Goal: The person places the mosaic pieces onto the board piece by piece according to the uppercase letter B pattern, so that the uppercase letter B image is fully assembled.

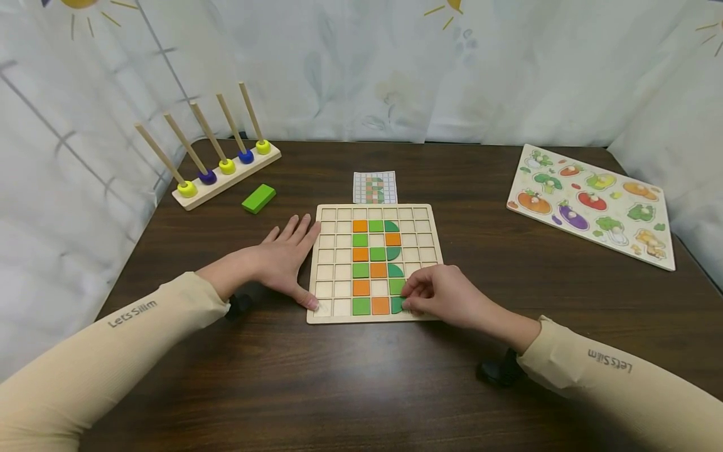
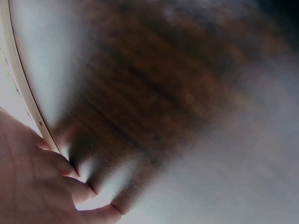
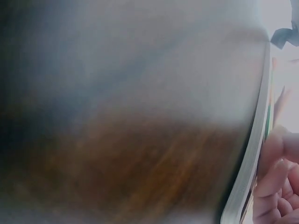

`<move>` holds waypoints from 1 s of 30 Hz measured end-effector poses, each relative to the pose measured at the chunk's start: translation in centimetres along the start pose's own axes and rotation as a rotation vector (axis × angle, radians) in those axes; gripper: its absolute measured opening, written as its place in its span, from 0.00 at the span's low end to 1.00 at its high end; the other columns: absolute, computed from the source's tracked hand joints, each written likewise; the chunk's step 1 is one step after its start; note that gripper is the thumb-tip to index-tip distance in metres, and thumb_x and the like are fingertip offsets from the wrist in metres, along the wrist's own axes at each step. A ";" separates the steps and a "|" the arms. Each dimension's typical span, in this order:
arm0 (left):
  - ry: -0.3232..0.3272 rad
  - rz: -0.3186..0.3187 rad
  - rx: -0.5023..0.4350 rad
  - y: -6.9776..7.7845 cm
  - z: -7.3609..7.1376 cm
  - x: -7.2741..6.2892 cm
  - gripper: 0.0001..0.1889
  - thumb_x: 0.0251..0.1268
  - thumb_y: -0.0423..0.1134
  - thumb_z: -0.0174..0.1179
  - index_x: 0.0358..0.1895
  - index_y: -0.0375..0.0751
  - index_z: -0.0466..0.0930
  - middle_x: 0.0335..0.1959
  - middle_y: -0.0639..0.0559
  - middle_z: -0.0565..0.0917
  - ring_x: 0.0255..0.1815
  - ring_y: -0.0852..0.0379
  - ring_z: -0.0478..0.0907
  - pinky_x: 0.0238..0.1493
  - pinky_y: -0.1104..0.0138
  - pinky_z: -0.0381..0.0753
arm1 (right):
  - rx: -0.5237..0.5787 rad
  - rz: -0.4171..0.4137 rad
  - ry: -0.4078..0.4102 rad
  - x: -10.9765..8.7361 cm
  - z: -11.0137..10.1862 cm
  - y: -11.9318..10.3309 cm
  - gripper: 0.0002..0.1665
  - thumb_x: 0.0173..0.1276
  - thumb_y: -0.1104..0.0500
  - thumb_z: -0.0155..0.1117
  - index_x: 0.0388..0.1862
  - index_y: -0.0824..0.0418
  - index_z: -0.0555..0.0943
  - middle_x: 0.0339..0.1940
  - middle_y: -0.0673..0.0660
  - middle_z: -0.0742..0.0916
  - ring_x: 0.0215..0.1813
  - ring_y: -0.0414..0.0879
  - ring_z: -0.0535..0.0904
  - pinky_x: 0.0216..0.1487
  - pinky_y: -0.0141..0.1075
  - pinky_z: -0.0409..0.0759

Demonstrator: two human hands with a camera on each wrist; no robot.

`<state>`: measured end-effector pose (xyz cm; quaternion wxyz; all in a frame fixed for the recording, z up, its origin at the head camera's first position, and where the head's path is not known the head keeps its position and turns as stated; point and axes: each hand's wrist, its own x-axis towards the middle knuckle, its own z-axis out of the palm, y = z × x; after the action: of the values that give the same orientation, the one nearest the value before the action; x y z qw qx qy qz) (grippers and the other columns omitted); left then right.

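A wooden grid board (image 1: 341,289) lies flat on the table with orange, light green and dark green tiles in its middle columns. My left hand (image 1: 282,254) is spread along the board's left edge, with the thumb on the lower left corner and the fingertips near the upper left side. Over the lower right of the board, my right hand (image 1: 446,295) has curled fingers and pinches a dark green rounded tile (image 1: 397,305) in the bottom row, partly covered by the fingertips. Both wrist views show mostly table, with the left fingers (image 2: 77,186) and right fingers (image 3: 273,182) beside the board's edge.
Behind the board lies a pattern card (image 1: 375,188) with a small coloured grid. A light green block (image 1: 258,199) is at the left, near a peg stand (image 1: 226,177) with yellow and blue rings. At the right sits a vegetable puzzle board (image 1: 590,204). Curtains border the table's back.
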<state>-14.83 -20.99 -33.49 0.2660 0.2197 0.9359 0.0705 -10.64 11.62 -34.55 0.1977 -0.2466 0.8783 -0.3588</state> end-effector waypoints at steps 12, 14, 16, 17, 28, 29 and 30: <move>-0.005 0.000 -0.007 0.0 0.0 0.0 0.80 0.41 0.77 0.71 0.83 0.33 0.29 0.83 0.29 0.31 0.84 0.28 0.27 0.77 0.30 0.38 | -0.126 -0.017 0.032 0.0 0.5 -0.5 0.07 0.62 0.63 0.77 0.31 0.55 0.85 0.25 0.45 0.85 0.28 0.36 0.77 0.33 0.29 0.78; -0.007 -0.001 -0.008 0.0 0.0 0.0 0.80 0.41 0.77 0.71 0.83 0.33 0.29 0.83 0.29 0.31 0.84 0.28 0.27 0.77 0.30 0.38 | -0.132 -0.008 0.035 0.1 0.5 -0.6 0.07 0.62 0.63 0.77 0.30 0.55 0.85 0.25 0.45 0.85 0.29 0.36 0.77 0.33 0.29 0.78; -0.009 -0.004 -0.006 0.0 -0.1 0.0 0.80 0.41 0.77 0.71 0.83 0.33 0.29 0.83 0.29 0.31 0.84 0.28 0.27 0.77 0.31 0.38 | -0.138 0.000 0.038 0.1 0.6 -0.7 0.07 0.62 0.62 0.77 0.30 0.55 0.85 0.25 0.45 0.84 0.29 0.36 0.77 0.34 0.29 0.78; -0.010 -0.005 -0.005 0.0 -0.1 0.1 0.80 0.41 0.77 0.71 0.83 0.33 0.29 0.83 0.29 0.31 0.84 0.28 0.27 0.77 0.30 0.38 | -0.142 -0.001 0.040 0.2 0.7 -0.7 0.07 0.62 0.62 0.77 0.30 0.55 0.85 0.25 0.45 0.85 0.29 0.36 0.77 0.34 0.29 0.78; -0.014 -0.002 -0.016 -0.2 0.2 0.3 0.80 0.40 0.77 0.71 0.83 0.34 0.29 0.83 0.29 0.31 0.84 0.28 0.27 0.77 0.30 0.38 | -0.132 0.005 0.054 0.3 0.3 -0.4 0.07 0.62 0.62 0.77 0.31 0.54 0.85 0.27 0.45 0.86 0.30 0.37 0.78 0.36 0.29 0.79; -0.013 -0.001 -0.017 -0.2 0.3 0.3 0.80 0.40 0.77 0.71 0.83 0.34 0.29 0.83 0.29 0.31 0.84 0.28 0.27 0.77 0.30 0.38 | -0.133 0.008 0.061 0.3 0.1 -0.3 0.06 0.62 0.62 0.77 0.32 0.55 0.85 0.27 0.45 0.86 0.30 0.37 0.78 0.36 0.29 0.79; -0.014 -0.002 -0.016 -0.3 0.3 0.3 0.80 0.40 0.78 0.71 0.83 0.34 0.29 0.83 0.29 0.31 0.84 0.28 0.27 0.77 0.31 0.38 | -0.135 0.011 0.070 0.3 -0.1 -0.2 0.06 0.63 0.63 0.76 0.32 0.55 0.85 0.27 0.46 0.86 0.31 0.37 0.78 0.36 0.29 0.79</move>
<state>-15.00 -21.07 -33.97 0.2744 0.2172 0.9337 0.0761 -10.89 11.36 -34.36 0.1519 -0.2416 0.9082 -0.3060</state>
